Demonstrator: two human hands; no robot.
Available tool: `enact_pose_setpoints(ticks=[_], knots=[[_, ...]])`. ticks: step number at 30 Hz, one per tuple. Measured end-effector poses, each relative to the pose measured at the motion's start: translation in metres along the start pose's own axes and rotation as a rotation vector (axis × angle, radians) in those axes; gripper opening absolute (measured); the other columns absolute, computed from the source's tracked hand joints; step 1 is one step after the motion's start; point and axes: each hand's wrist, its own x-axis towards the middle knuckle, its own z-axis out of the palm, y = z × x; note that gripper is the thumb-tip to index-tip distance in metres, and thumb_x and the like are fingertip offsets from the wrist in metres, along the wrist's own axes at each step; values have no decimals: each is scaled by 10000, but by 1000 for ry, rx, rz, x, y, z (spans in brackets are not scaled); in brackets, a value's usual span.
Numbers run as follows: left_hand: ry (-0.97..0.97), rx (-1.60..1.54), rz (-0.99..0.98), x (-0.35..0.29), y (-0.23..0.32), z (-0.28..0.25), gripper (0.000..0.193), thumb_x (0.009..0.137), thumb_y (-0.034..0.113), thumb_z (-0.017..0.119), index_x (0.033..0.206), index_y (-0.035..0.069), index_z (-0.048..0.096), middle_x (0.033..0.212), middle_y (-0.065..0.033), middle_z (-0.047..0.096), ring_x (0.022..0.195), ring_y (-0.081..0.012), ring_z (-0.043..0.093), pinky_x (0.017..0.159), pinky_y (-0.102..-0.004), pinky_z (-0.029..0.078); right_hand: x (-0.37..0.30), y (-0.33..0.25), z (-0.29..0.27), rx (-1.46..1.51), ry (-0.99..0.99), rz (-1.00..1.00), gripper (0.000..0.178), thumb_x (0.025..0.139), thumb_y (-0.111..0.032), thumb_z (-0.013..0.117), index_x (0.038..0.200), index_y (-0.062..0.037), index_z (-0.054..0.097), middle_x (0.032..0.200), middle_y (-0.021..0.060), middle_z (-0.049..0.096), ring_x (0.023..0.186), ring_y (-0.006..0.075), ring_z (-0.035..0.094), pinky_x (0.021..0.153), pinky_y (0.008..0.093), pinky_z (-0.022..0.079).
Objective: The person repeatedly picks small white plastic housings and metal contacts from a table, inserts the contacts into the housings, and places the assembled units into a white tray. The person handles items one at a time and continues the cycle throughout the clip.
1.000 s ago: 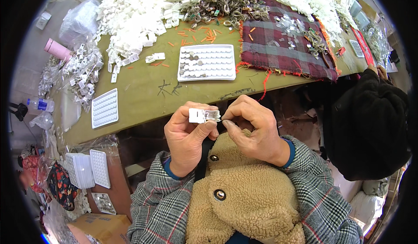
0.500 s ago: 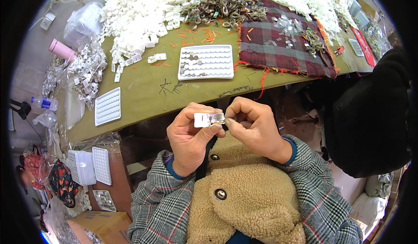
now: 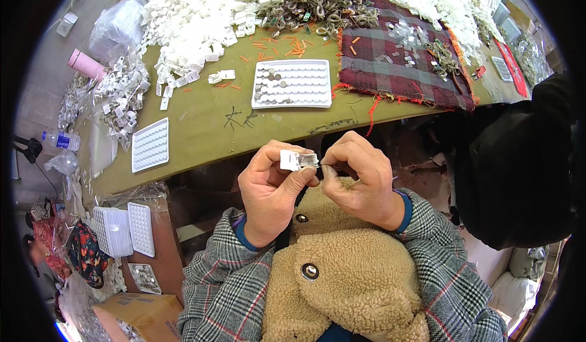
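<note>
Between its thumb and fingers my left hand [image 3: 268, 186] grips a small white plastic casing [image 3: 289, 159] with a clear, hollow-looking end. That end faces right, toward my right hand [image 3: 363, 180]. Thumb and forefinger of the right hand pinch together just beside it, on something too small to make out. Both hands are raised in front of the table's near edge, above my fleece-covered lap. Beyond them on the table lies a white moulded tray [image 3: 311, 84], with small grey and white discs [image 3: 273, 84] in its left part.
White plastic casings [image 3: 189, 24] are heaped at the back left, next to a pile of coiled wires [image 3: 320, 3]. Orange strips [image 3: 298, 52] lie scattered. A plaid cloth [image 3: 390, 76] bears clear pieces. Another white tray [image 3: 150, 145] sits left; a black bulky shape [image 3: 519, 165] stands right.
The casing and my left hand have shifted slightly right and tilted a little. My right fingertips have moved slightly right and changed their pinch at the casing's clear end. The view has shifted slightly.
</note>
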Motion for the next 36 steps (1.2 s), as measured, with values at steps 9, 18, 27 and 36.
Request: enact_pose_setpoints(ticks=[9,18,27,36], knots=[[-27,-32,117,1,-5,-5,199,877,-34,694,1043,-48,585,1029,-127,635,817,-153,664,724,-276,586,-3,-5,2,279,-114,446,78,863,12,662,898,17,593,775,11,563,625,40,523,517,203,416],[-47,-636,-321,4,-12,-16,273,979,140,600,1174,-49,572,1064,-159,661,787,-158,658,722,-308,611,-2,-5,-3,843,-154,808,70,910,-23,640,939,35,614,847,-7,611,725,9,525,608,181,422],[-41,-975,-528,7,-19,-22,329,1001,196,564,1234,-36,546,1065,-137,637,789,-118,625,692,-268,606,-7,-7,6,751,-94,720,85,911,-36,660,950,24,612,820,-17,597,662,4,505,563,165,405],[-7,-539,-375,15,-11,-36,268,1009,131,542,1226,-25,563,1013,-189,678,761,-160,685,676,-279,609,18,17,2,-10,-107,274,99,881,26,627,976,41,646,957,143,647,888,240,638,796,305,501]])
